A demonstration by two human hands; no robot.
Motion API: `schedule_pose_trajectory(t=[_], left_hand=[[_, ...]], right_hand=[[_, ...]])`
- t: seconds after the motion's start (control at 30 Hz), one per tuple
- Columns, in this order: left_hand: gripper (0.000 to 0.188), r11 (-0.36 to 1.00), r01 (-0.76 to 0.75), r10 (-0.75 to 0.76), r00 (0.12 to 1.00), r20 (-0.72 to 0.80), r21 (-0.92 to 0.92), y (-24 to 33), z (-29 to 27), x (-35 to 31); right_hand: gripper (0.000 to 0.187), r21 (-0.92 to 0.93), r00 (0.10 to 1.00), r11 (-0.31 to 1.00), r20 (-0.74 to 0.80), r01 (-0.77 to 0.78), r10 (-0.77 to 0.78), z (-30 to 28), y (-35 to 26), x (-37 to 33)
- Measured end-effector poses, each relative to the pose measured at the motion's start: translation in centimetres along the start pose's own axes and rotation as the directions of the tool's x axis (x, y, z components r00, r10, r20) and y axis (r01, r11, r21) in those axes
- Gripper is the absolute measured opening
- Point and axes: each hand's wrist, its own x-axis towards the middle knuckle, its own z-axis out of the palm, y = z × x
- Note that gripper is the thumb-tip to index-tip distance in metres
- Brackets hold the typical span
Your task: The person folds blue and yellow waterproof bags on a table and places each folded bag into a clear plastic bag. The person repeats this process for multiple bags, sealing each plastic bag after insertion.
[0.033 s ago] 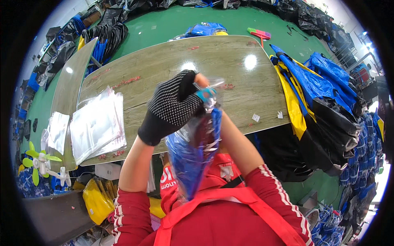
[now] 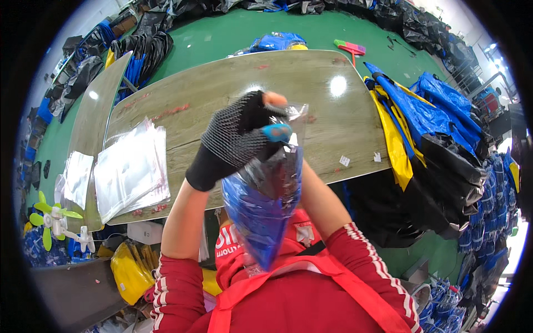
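My left hand (image 2: 236, 136), in a black glove with white dots, is closed on the upper end of a clear plastic bag (image 2: 255, 202). Its thumb has a blue tip and a bare fingertip sticks out at the top. Something folded, blue and black, fills the bag, which hangs point down in front of my chest. My right forearm (image 2: 322, 200) goes up behind the bag; the hand itself is hidden there, so its fingers cannot be made out.
On the wood-look table (image 2: 200, 119), flat clear bags (image 2: 130, 169) lie in a stack at the left. Small white labels (image 2: 345, 161) sit near the right edge. Blue, yellow and black sheeting (image 2: 427, 133) is heaped at the right. A green fan (image 2: 55, 219) stands lower left.
The bag's clear top edge has swung slightly rightward and shows more plainly. My left thumb's blue tip is more exposed, and the bag's body looks a little wider.
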Motion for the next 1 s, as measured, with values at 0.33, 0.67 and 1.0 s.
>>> schedule_pose_trajectory(t=[0.33, 0.67, 1.0], left_hand=[[0.029, 0.765, 0.402, -0.470, 0.883, -0.010, -0.503, -10.2, -2.4, -6.1], [0.025, 0.997, -0.078, 0.065, 0.882, -0.467, -0.009, 3.1, -0.7, -9.0], [0.021, 0.936, 0.131, 0.204, 0.554, -0.807, 0.327, 7.2, -2.2, -5.3]], right_hand=[[0.035, -0.670, 0.973, 0.706, 0.182, 0.230, -0.143, 4.7, -4.1, -3.2], [0.020, -0.954, 0.684, -0.162, 0.295, 0.254, -0.667, 8.4, -5.9, -15.3], [0.017, -0.840, 0.530, -0.101, 0.424, 0.532, -0.735, 15.0, -10.4, -14.1]])
